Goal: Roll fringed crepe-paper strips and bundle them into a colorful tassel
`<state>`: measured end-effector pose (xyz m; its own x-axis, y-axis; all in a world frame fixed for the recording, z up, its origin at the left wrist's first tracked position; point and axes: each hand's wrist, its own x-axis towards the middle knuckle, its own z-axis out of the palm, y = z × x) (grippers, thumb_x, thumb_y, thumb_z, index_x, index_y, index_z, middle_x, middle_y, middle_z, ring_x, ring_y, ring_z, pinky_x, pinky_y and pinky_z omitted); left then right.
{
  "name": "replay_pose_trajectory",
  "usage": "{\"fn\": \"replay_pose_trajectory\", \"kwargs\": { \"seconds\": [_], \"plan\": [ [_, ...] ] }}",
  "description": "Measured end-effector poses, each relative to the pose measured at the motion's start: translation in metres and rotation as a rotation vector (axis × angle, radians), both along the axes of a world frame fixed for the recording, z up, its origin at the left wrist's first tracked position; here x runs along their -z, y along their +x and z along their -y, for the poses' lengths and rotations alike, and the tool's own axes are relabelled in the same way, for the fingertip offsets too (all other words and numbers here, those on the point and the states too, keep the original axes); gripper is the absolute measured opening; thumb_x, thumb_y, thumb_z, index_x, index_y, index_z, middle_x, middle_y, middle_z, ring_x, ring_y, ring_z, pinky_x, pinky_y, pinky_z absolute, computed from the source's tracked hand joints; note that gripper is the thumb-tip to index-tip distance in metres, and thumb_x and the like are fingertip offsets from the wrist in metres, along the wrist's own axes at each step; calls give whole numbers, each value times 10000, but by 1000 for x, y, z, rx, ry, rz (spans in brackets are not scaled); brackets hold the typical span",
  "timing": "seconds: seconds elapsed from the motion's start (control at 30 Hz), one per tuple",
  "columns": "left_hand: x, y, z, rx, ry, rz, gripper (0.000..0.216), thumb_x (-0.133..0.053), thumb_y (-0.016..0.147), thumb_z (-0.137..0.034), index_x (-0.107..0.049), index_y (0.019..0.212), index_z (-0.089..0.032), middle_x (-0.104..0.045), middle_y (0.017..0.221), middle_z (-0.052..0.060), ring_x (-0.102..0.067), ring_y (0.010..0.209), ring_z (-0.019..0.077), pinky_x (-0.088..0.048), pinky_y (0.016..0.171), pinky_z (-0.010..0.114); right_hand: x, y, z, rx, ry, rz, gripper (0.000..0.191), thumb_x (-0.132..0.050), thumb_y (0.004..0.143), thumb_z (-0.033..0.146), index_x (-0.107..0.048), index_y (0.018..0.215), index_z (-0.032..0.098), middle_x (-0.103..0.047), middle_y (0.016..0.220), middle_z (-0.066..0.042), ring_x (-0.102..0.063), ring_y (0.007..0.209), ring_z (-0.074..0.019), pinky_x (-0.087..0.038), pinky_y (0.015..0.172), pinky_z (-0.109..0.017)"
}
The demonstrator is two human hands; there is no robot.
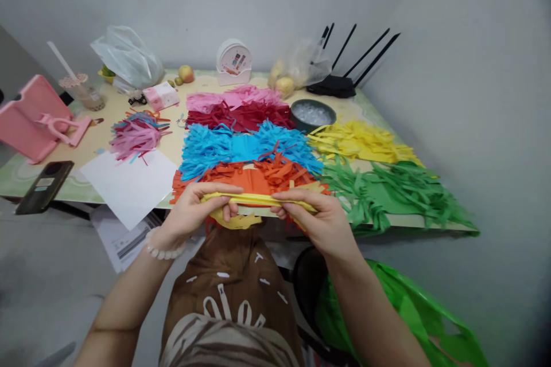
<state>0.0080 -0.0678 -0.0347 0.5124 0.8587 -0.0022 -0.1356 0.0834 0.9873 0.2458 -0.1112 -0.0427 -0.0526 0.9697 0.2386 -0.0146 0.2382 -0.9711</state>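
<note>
A strip of yellow fringed tissue paper [258, 198], gathered narrow along its middle, stretches between my two hands over the table's front edge. My left hand [206, 203] pinches its left part, and loose yellow fringe hangs below the fingers. At the other end my right hand [310, 209] is closed on it between thumb and fingers. Just behind lies orange fringed paper [249, 178]. Farther back come blue fringed paper [243, 146], dark red fringed paper [232, 117] and pink fringed paper [232, 98].
Green fringed paper [383, 195] and yellow fringed paper [361, 143] lie at right. A dark bowl [313, 114] and black router [331, 86] stand behind. Leftward are white paper [133, 183], a multicoloured tassel bunch [136, 133], a phone [44, 186], a pink stand [37, 117] and a drink cup [88, 94].
</note>
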Motion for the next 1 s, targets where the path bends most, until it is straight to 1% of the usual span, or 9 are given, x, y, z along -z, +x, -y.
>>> {"fn": "replay_pose_trajectory", "kwargs": {
  "seconds": [0.13,0.2,0.3,0.4,0.5,0.6,0.7,0.83,1.0],
  "plan": [
    [3,-3,1,7,20,67,159,-702,846,-269,-773,880,-131,-710,761,56,-620,622,110,-504,649,227,4,0,-2,-19,64,-14,135,-655,862,173,-781,841,215,-731,757,-24,-691,657,-146,-569,605,-220],
    [1,-4,3,4,73,21,170,-704,849,-292,-752,836,-129,-700,769,53,-621,656,114,-497,663,223,5,0,-1,-14,90,8,167,-620,871,148,-771,859,219,-726,771,-14,-687,674,-139,-557,618,-209],
    [-3,-2,6,-69,166,-109,225,-682,871,-324,-652,752,-136,-651,682,15,-593,628,107,-471,626,208,2,-2,1,-7,147,114,143,-614,888,163,-741,853,219,-718,783,1,-680,698,-134,-538,639,-202],
    [-5,-1,7,-147,312,-254,158,-685,866,-295,-607,857,-158,-654,729,-6,-584,613,102,-445,586,198,-1,-4,4,81,190,275,74,-647,898,203,-715,871,211,-715,815,-1,-675,721,-143,-522,671,-220],
    [-6,-2,5,-142,514,-442,167,-633,900,-250,-644,1048,-172,-716,939,36,-653,797,141,-475,713,227,-2,-6,5,168,200,447,162,-650,908,224,-707,1060,208,-731,948,-26,-682,784,-167,-518,735,-258],
    [-6,-3,4,-124,618,-578,123,-579,931,-225,-681,976,-173,-725,931,37,-657,847,156,-468,779,249,0,-6,4,174,196,507,94,-642,907,229,-712,967,209,-727,906,-22,-678,806,-177,-507,745,-263],
    [-7,-3,4,-86,529,-534,123,-588,927,-260,-649,880,-164,-706,823,24,-649,748,145,-483,703,242,3,-5,2,121,95,395,54,-656,894,253,-681,867,213,-724,880,-17,-684,820,-176,-517,728,-248],
    [-8,0,5,-44,220,-257,150,-639,893,-291,-565,851,-168,-711,753,13,-696,696,154,-545,642,241,7,-5,0,53,-65,181,132,-702,870,328,-652,874,206,-740,851,-31,-713,780,-183,-554,680,-241],
    [-4,2,5,-79,14,-76,188,-686,866,-298,-669,943,-127,-735,737,33,-704,631,146,-571,627,241,6,-8,-1,66,-75,75,167,-716,860,334,-750,942,192,-757,799,-49,-733,715,-186,-598,677,-259]
  ]
}}
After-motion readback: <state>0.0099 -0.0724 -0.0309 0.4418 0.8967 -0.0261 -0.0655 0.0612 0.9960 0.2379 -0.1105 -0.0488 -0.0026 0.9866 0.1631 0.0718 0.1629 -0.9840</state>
